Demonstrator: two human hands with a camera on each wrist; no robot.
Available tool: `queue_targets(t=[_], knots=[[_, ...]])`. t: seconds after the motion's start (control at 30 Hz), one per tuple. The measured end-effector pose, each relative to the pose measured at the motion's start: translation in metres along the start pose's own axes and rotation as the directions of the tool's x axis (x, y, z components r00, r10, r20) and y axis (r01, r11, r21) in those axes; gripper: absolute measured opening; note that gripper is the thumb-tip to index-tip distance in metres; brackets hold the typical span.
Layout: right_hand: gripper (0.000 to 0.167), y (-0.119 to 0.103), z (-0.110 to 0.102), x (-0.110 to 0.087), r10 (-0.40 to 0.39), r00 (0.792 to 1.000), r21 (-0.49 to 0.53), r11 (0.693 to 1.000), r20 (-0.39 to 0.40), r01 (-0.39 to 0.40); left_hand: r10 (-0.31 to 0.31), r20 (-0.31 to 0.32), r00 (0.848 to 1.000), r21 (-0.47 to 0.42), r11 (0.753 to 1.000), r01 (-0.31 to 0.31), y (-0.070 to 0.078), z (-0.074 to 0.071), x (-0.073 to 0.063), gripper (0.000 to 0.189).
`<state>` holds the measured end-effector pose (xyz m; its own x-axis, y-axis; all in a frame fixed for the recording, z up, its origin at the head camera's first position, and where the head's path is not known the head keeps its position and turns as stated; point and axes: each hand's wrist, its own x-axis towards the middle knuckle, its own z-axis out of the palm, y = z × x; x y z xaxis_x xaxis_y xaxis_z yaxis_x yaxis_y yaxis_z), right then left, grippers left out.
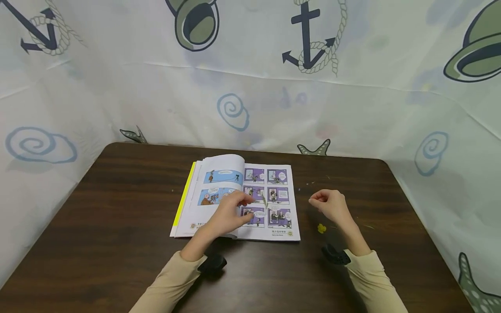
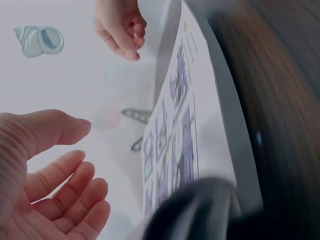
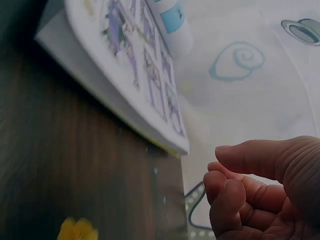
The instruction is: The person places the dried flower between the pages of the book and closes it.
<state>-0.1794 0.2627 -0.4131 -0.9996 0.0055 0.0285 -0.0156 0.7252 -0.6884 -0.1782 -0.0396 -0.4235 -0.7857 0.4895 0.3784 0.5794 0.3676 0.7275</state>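
An open comic book (image 1: 274,234) lies on the table, its left pages bulging upward. My left hand (image 1: 231,211) is over its middle, thumb and fingers spread apart around air; the left wrist view shows this hand (image 2: 60,185) with nothing between them. A thin green stem (image 1: 265,201) is on the right page. To the right of the book is my right hand (image 1: 330,205). Its fingers are curled, with the thumb tip close to the index finger; the right wrist view shows nothing between them. A small yellow flower (image 1: 322,228) lies on the table beside that hand.
The dark wooden table (image 1: 117,208) carries some tiny scraps right of the book. A white cloth (image 1: 266,113) printed with anchors and shells hangs behind it and along the sides. Each wrist wears a black device (image 1: 213,264).
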Motion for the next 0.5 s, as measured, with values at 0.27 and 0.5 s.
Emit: queue_targets(t=[0.27,0.5], knots=[[0.011,0.018,-0.004,-0.015,0.031,0.999,-0.019,0.999,0.007,-0.031,0.072,0.053,0.996,-0.019,0.997,-0.071,0.010,0.022,0.013,0.030],[0.011,0.031,-0.006,-0.026,0.073,0.997,-0.014,0.997,0.038,-0.072,0.099,0.115,0.988,-0.030,0.995,-0.096,0.018,0.042,0.020,0.031]])
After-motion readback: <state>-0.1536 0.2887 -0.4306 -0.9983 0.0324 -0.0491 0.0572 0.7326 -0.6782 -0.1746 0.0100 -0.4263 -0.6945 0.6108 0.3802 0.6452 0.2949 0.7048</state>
